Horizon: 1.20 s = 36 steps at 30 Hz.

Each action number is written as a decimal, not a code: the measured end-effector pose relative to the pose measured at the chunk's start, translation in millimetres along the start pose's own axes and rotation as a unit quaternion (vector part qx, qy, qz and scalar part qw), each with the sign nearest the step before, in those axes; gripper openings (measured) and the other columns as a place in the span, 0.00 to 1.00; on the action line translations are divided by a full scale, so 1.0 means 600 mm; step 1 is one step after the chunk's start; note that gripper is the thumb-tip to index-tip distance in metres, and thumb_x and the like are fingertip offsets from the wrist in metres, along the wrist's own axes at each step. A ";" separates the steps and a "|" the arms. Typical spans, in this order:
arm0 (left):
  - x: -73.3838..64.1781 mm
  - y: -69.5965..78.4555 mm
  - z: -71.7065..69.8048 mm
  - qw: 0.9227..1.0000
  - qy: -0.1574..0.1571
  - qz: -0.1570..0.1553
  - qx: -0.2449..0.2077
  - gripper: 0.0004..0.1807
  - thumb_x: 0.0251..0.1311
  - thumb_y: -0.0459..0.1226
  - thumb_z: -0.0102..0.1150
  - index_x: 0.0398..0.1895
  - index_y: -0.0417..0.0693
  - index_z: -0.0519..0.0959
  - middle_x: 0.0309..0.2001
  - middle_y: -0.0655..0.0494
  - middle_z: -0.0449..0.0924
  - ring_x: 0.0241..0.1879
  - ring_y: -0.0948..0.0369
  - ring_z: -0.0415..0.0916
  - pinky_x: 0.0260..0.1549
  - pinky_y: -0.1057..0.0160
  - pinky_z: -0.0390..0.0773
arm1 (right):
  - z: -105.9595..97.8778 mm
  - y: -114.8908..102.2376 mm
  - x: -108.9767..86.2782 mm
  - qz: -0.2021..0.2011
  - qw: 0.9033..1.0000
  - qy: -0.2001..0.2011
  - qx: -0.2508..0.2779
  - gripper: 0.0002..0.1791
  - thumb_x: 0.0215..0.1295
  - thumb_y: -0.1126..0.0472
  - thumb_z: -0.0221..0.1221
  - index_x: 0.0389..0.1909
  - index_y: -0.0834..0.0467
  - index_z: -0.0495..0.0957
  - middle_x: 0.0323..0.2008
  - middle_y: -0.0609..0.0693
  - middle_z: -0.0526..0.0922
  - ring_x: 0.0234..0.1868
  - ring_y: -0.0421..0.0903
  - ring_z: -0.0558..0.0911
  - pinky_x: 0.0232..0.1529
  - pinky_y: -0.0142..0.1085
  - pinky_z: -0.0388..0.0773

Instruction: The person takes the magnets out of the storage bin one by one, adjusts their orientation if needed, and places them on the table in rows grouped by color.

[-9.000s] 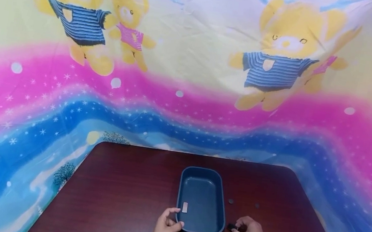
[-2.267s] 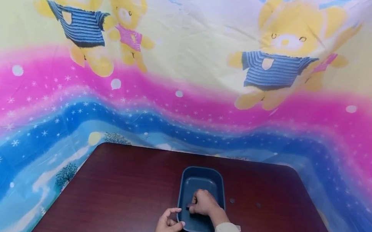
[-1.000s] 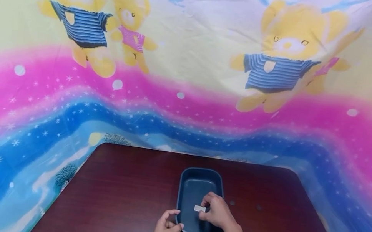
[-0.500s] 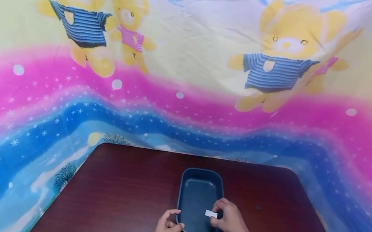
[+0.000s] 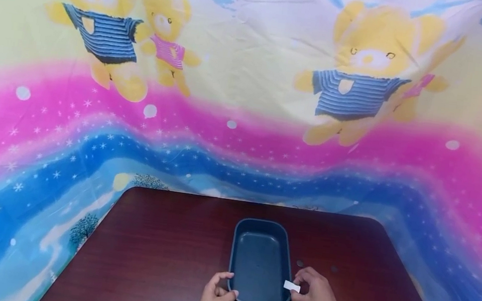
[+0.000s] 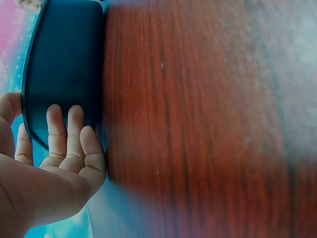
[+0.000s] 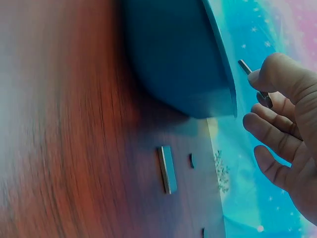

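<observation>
A deep blue rectangular tray (image 5: 259, 260) stands on the table. My left hand (image 5: 216, 295) holds its near left corner, index finger and thumb at the rim. In the left wrist view, several fingers (image 6: 74, 134) lie against the tray's outer wall. Just outside the tray's right rim, my right hand (image 5: 318, 295) pinches a small silver rectangular bar (image 5: 291, 287) between thumb and fingers. The right wrist view shows this bar (image 7: 244, 66) edge-on, with a small dark piece (image 7: 265, 99) by the same fingers; its exact form is unclear.
Right of the tray lie two small dark discs, a nearer one (image 5: 300, 263) and a farther one (image 5: 334, 269). Another silver bar (image 7: 167, 169) lies on the dark red wooden table (image 5: 166, 246) in the right wrist view. A bear-printed cloth (image 5: 247, 96) hangs behind the table.
Earlier the silver bar was against the tray's inner left side. My right hand reached in, took it and has drawn it rightward past the right rim. The left hand has stayed at the corner.
</observation>
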<state>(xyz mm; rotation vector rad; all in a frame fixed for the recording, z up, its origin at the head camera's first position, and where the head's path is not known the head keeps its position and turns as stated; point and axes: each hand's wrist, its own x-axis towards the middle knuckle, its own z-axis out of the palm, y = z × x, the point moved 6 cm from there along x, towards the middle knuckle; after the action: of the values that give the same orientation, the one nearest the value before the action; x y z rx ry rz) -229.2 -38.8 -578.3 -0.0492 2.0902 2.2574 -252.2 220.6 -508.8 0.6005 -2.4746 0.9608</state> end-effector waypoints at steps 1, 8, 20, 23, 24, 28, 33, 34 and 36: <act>0.000 0.000 0.000 1.000 0.000 -0.003 0.001 0.26 0.48 0.28 0.62 0.54 0.39 0.70 0.14 0.56 0.68 0.16 0.62 0.67 0.10 0.70 0.62 | -0.003 0.004 -0.003 0.004 1.000 0.005 -0.001 0.19 0.27 0.68 0.71 0.18 0.45 0.74 0.30 0.39 0.77 0.30 0.35 0.74 0.30 0.29 0.70; 0.000 -0.001 0.001 1.000 0.000 -0.010 0.003 0.26 0.48 0.28 0.63 0.54 0.38 0.70 0.14 0.57 0.68 0.15 0.62 0.65 0.10 0.71 0.61 | -0.027 0.025 -0.014 0.019 0.999 0.023 -0.027 0.18 0.27 0.67 0.71 0.18 0.47 0.74 0.31 0.36 0.76 0.30 0.35 0.75 0.30 0.32 0.71; 0.003 -0.002 -0.001 1.000 0.003 -0.003 0.005 0.26 0.48 0.28 0.63 0.53 0.39 0.71 0.13 0.57 0.68 0.15 0.63 0.65 0.09 0.71 0.61 | -0.074 0.053 -0.034 0.026 0.997 0.056 -0.051 0.19 0.26 0.68 0.73 0.18 0.46 0.76 0.30 0.41 0.78 0.29 0.37 0.76 0.32 0.23 0.66; 0.003 -0.004 0.000 1.000 0.000 -0.006 0.007 0.26 0.48 0.28 0.63 0.53 0.38 0.70 0.13 0.57 0.68 0.14 0.63 0.64 0.09 0.71 0.61 | -0.088 0.069 -0.046 0.043 0.995 0.061 -0.060 0.19 0.27 0.68 0.73 0.19 0.46 0.77 0.30 0.40 0.78 0.28 0.35 0.75 0.31 0.22 0.65; 0.003 -0.004 0.000 1.000 -0.001 -0.006 0.007 0.26 0.48 0.28 0.63 0.53 0.38 0.70 0.13 0.58 0.68 0.14 0.63 0.64 0.09 0.71 0.61 | -0.092 0.075 -0.051 0.051 0.995 0.059 -0.060 0.18 0.29 0.68 0.73 0.20 0.47 0.77 0.30 0.41 0.78 0.27 0.34 0.75 0.30 0.22 0.66; 0.003 -0.002 0.000 1.000 -0.002 -0.004 0.009 0.26 0.48 0.29 0.63 0.54 0.38 0.70 0.14 0.57 0.68 0.14 0.63 0.64 0.09 0.71 0.61 | -0.109 0.105 -0.067 0.096 0.992 0.041 -0.068 0.16 0.33 0.67 0.73 0.21 0.47 0.77 0.31 0.43 0.79 0.26 0.33 0.75 0.28 0.27 0.69; 0.002 0.002 0.000 1.000 -0.002 -0.007 0.012 0.26 0.48 0.29 0.63 0.54 0.38 0.70 0.13 0.58 0.69 0.14 0.63 0.65 0.10 0.71 0.61 | -0.122 0.140 -0.084 0.158 0.984 -0.005 -0.079 0.14 0.37 0.65 0.72 0.22 0.48 0.77 0.32 0.45 0.79 0.27 0.33 0.74 0.27 0.33 0.71; 0.001 0.002 0.001 1.000 -0.002 -0.006 0.012 0.26 0.48 0.29 0.63 0.54 0.38 0.70 0.13 0.58 0.69 0.14 0.63 0.65 0.10 0.71 0.61 | -0.123 0.145 -0.087 0.168 0.982 -0.014 -0.081 0.14 0.37 0.64 0.72 0.22 0.48 0.77 0.32 0.44 0.78 0.27 0.33 0.73 0.28 0.33 0.71; 0.000 0.004 0.001 1.000 -0.001 -0.007 0.010 0.26 0.48 0.30 0.63 0.54 0.38 0.70 0.13 0.58 0.69 0.14 0.63 0.65 0.10 0.71 0.61 | -0.125 0.155 -0.094 0.185 0.979 -0.031 -0.077 0.13 0.39 0.63 0.72 0.23 0.50 0.77 0.32 0.44 0.78 0.26 0.33 0.74 0.28 0.33 0.72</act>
<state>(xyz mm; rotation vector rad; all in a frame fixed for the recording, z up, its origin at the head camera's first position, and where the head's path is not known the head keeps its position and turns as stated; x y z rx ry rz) -229.6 -38.3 -576.2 -0.0612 2.1049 2.2259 -238.4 349.2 -536.1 0.1191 -2.7426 0.8776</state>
